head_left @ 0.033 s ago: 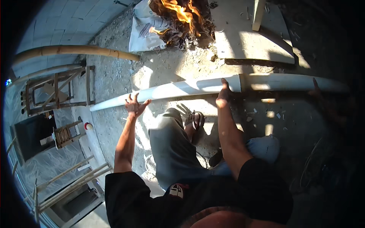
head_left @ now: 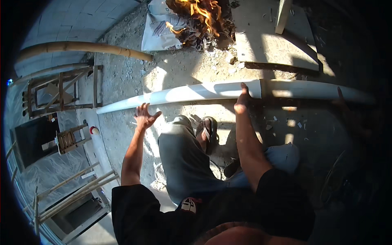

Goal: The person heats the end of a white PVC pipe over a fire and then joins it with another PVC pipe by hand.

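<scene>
A long white plastic pipe (head_left: 183, 94) lies across the view in front of me, with a joint or edge near its middle and a shaded length running on to the right. My right hand (head_left: 242, 100) holds the pipe just left of that joint; its finger or thumb lies over the top and the rest is partly hidden. Just at the pipe's near side, my left hand (head_left: 146, 118) is open, fingers spread, its tips close to the pipe. Far right, in deep shade, another person's hand (head_left: 340, 98) is at the pipe.
A fire (head_left: 200, 16) burns beyond the pipe beside a white sack (head_left: 161, 34). A pale board (head_left: 269, 45) lies right of it, with a wooden post (head_left: 283, 18) on it. A bamboo pole (head_left: 90, 47) and wooden frame (head_left: 61, 90) stand at left.
My left hand has drawn slightly back toward me from the pipe, fingers still spread. The right hand keeps its place on the pipe. The whole view has shifted slightly.
</scene>
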A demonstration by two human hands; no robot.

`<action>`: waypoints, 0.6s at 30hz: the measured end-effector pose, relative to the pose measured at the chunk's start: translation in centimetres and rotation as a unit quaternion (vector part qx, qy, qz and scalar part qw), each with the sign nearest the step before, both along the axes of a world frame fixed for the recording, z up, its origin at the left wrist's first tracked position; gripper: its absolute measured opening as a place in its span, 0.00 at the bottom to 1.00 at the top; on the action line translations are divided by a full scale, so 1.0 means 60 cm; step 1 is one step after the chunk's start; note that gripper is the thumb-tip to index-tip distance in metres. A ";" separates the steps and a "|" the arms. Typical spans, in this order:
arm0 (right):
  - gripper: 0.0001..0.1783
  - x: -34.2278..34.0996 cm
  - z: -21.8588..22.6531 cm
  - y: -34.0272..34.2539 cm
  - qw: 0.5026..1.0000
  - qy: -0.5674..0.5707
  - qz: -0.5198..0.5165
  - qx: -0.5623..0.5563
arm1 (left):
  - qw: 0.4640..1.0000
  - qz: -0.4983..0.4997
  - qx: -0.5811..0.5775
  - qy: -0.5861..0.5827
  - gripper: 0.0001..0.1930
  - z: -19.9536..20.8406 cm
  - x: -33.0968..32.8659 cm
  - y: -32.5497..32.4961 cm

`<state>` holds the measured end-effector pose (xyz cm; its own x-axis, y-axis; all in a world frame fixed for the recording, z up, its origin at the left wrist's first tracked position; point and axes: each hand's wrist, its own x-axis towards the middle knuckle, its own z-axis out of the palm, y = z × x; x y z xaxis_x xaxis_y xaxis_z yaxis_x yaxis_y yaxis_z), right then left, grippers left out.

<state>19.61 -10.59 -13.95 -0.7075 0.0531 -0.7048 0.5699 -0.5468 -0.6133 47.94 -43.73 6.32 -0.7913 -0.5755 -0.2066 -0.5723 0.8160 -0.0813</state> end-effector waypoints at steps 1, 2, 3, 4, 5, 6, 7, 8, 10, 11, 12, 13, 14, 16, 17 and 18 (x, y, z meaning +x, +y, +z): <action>0.33 0.002 0.008 0.007 0.999 -0.023 -0.019 0.036 | 0.983 0.140 0.076 -0.097 0.54 -0.008 0.020 0.028; 0.34 0.015 0.031 0.000 0.999 -0.012 -0.007 0.037 | 0.980 0.141 0.064 -0.126 0.56 -0.017 0.075 0.040; 0.34 0.026 0.060 -0.008 0.999 -0.003 -0.004 0.047 | 0.979 0.137 0.051 -0.144 0.57 -0.029 0.110 0.049; 0.35 0.028 0.084 -0.012 0.998 0.013 -0.008 0.059 | 0.975 0.147 0.048 -0.162 0.59 -0.041 0.103 0.055; 0.35 0.033 0.106 -0.016 0.997 0.025 -0.019 0.067 | 0.976 0.137 0.022 -0.168 0.62 -0.057 0.086 0.046; 0.37 0.037 0.126 -0.022 0.999 0.032 -0.017 0.018 | 0.982 0.118 -0.007 -0.147 0.65 -0.081 0.084 0.017; 0.38 0.047 0.159 -0.035 0.999 -0.023 -0.018 0.043 | 0.986 0.095 -0.028 -0.135 0.67 -0.111 0.101 -0.017; 0.40 0.058 0.151 -0.032 0.994 -0.011 0.034 0.104 | 0.988 0.063 -0.031 -0.136 0.69 -0.135 0.105 -0.049; 0.42 0.042 0.054 0.003 0.962 -0.001 -0.007 0.272 | 0.994 0.002 0.012 -0.109 0.73 -0.194 0.028 -0.073; 0.41 0.053 0.071 -0.012 0.972 0.017 0.002 0.233 | 0.987 0.012 0.019 -0.161 0.71 -0.207 0.025 -0.087; 0.41 0.046 0.080 -0.014 0.982 0.017 -0.008 0.186 | 0.984 -0.011 0.031 -0.176 0.71 -0.219 0.005 -0.097; 0.40 0.046 0.085 -0.013 0.990 0.016 -0.015 0.136 | 0.979 -0.034 0.041 -0.196 0.70 -0.233 -0.006 -0.104; 0.40 0.049 0.105 -0.025 0.992 0.027 -0.021 0.123 | 0.983 -0.038 0.059 -0.168 0.70 -0.244 -0.003 -0.120; 0.38 0.060 0.140 -0.041 0.993 0.051 -0.032 0.098 | 0.992 -0.054 0.077 -0.079 0.63 -0.274 0.010 -0.150; 0.38 0.060 0.140 -0.040 0.991 0.061 -0.025 0.113 | 0.993 -0.072 0.067 -0.060 0.53 -0.280 -0.006 -0.153; 0.37 0.060 0.139 -0.038 0.989 0.069 -0.016 0.127 | 0.992 -0.091 0.075 -0.040 0.49 -0.285 -0.011 -0.155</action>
